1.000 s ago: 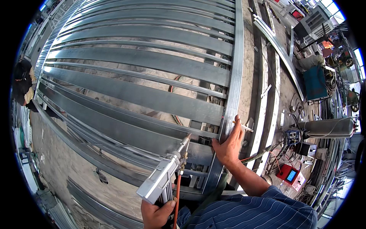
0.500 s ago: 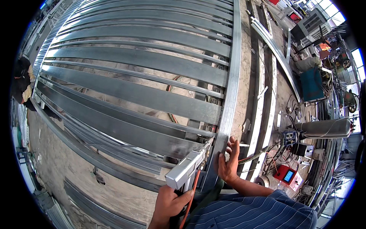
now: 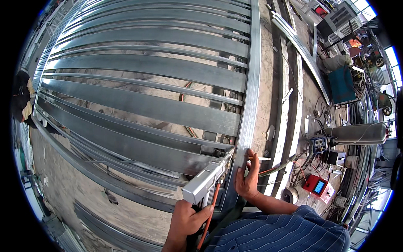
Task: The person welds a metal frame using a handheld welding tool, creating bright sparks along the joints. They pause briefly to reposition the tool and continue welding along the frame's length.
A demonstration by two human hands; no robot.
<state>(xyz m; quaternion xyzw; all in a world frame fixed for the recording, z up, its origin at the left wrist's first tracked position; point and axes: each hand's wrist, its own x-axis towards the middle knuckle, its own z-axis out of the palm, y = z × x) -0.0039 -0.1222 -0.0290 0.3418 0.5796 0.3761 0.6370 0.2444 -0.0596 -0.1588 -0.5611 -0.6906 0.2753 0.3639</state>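
Note:
My left hand (image 3: 187, 221) is wrapped round the grip of a silver welding gun (image 3: 201, 181), from which an orange-red hose (image 3: 213, 214) runs down. The gun's narrow nozzle meets the corner where a flat steel bar (image 3: 126, 143) joins the long edge tube (image 3: 249, 113) of a large steel frame. Beside that joint, my right hand (image 3: 249, 180) leans against the edge tube, its fingers raised. A white cigarette (image 3: 263, 158) sticks out between those fingers. The exact contact of the nozzle tip is too small to tell.
Right of the frame lie long white beams (image 3: 289, 113), a grey gas cylinder (image 3: 357, 133), a teal machine (image 3: 342, 86) and a red box with a screen (image 3: 316, 185), with cables among them. Another person (image 3: 23, 98) is at the far left. Loose steel profiles (image 3: 113, 222) lie lower left.
My right hand has shifted slightly left and up, closer against the edge tube, and the cigarette shows more clearly. The nozzle stays at the same joint. The whole view has moved a little.

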